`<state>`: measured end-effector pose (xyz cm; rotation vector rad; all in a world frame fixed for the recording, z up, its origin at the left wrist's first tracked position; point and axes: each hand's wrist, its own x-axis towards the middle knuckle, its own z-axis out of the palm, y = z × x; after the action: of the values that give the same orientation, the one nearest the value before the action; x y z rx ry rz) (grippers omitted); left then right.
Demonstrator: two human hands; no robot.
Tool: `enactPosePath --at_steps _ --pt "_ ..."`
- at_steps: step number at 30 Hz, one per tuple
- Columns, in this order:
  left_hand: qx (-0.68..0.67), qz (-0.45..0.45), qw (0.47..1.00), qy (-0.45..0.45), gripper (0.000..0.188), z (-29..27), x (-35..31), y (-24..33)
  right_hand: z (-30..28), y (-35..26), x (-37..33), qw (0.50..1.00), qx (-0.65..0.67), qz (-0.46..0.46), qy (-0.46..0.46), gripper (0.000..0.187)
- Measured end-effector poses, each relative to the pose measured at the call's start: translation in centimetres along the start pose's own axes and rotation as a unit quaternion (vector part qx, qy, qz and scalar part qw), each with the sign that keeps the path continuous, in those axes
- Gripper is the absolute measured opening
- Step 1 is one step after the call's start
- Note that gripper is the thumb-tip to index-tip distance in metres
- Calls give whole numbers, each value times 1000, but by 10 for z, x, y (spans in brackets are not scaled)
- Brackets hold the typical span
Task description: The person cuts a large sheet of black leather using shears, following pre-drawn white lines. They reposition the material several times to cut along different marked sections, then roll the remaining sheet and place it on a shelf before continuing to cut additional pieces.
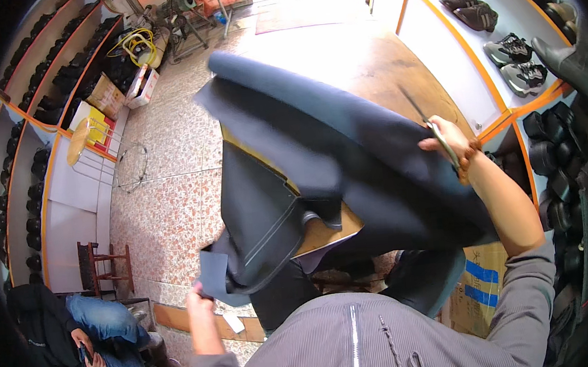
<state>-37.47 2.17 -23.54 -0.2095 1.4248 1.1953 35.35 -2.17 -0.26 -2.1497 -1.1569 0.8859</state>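
Note:
Across my lap and the space before me lies a large dark blue-black sheet (390, 168) that looks like leather, its far edge rolled into a tube. My left hand (204, 310) pinches a narrow end of dark material at the near left, where a blue-grey underside shows. Pale lines run along a folded dark piece (260, 200) on top, and a tan-brown layer (333, 233) peeps out beneath it. My right hand (449, 138) grips a pair of scissors (438, 132) above the sheet's right side, the blades pointing away to the upper left.
Shoe shelves (506, 46) line the right, more shelves (53, 72) the left. A seated person (91, 341) holds a phone at lower left. A small wooden chair (105, 266), a stool (81, 143) and a machine (181, 11) stand leftward. A cardboard box (481, 282) sits by my right leg.

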Motion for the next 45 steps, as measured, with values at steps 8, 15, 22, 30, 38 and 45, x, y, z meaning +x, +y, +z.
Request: enactPosePath --at_steps 8,15,22,30,38,45 --pt "95 307 895 -308 48 272 -172 116 -12 68 -159 950 259 -1 177 29" --pt "50 360 796 -484 45 381 -203 124 67 106 -253 823 419 114 366 30" --pt "33 179 883 -434 46 324 -143 43 78 113 -261 825 448 85 334 32" --pt "-13 76 847 -526 59 255 -113 -30 84 126 -252 817 453 90 345 30" --pt "256 61 891 -371 34 263 -85 -67 86 136 -251 807 479 81 337 27" --pt "163 130 854 -476 26 320 -207 -87 86 131 -252 827 429 89 354 31"
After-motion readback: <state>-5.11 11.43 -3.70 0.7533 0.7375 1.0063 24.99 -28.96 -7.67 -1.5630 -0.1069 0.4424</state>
